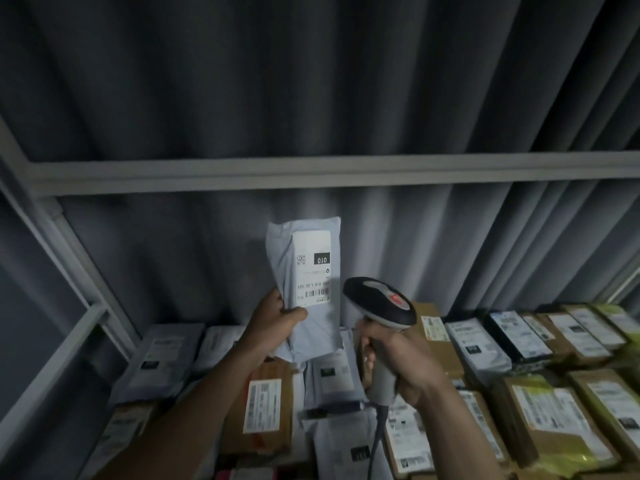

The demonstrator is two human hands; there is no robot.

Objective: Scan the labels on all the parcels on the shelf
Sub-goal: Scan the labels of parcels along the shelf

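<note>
The shelf [242,174], a grey metal frame before a pleated curtain [311,81], carries many parcels [540,410] lying flat: brown cartons and soft grey bags, each with a white label; which are already scanned cannot be told, so most of the task appears to remain; the left hand [273,317] grips one crinkled grey bag [308,289] upright above the pile; the right hand [391,362] grips the scanner [381,303], smooth, dark-headed, just beside its barcode.
</note>
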